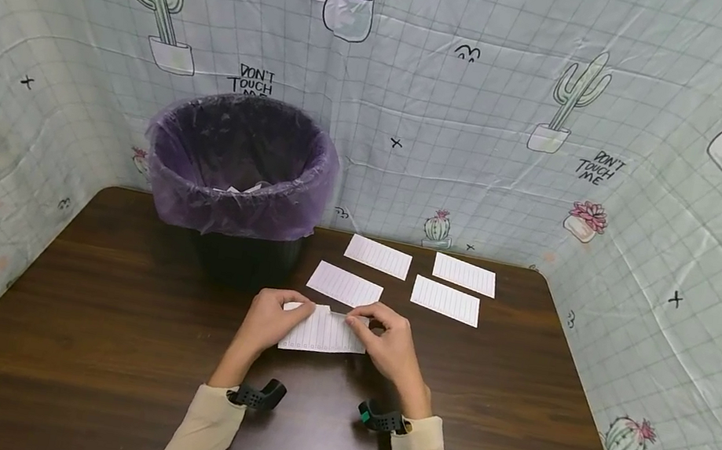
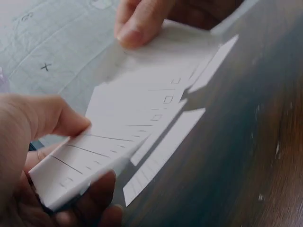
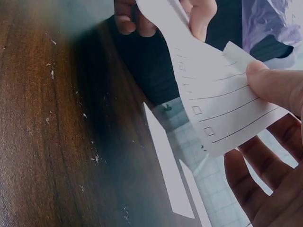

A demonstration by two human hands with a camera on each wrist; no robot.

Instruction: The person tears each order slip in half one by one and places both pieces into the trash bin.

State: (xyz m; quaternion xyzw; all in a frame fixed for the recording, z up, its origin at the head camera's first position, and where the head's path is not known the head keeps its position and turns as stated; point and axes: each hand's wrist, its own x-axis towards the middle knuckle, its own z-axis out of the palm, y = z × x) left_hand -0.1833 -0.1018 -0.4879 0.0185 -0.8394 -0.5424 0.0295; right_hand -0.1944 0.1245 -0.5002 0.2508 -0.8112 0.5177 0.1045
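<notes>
Both hands hold one lined sheet of paper with a row of small checkboxes along its near edge. My left hand pinches it near the top left, thumb on the printed face. On the other side my right hand pinches the top right part between thumb and fingers. Between the hands, the far edge shows a step, with a raised corner, like a short tear. The sheet bends in the right wrist view, held above the table. Several similar lined slips lie flat beyond the hands.
A dark bin with a purple plastic liner stands at the back left, white paper scraps inside. The brown wooden table carries small pale specks in the right wrist view. A patterned curtain encloses the back and sides.
</notes>
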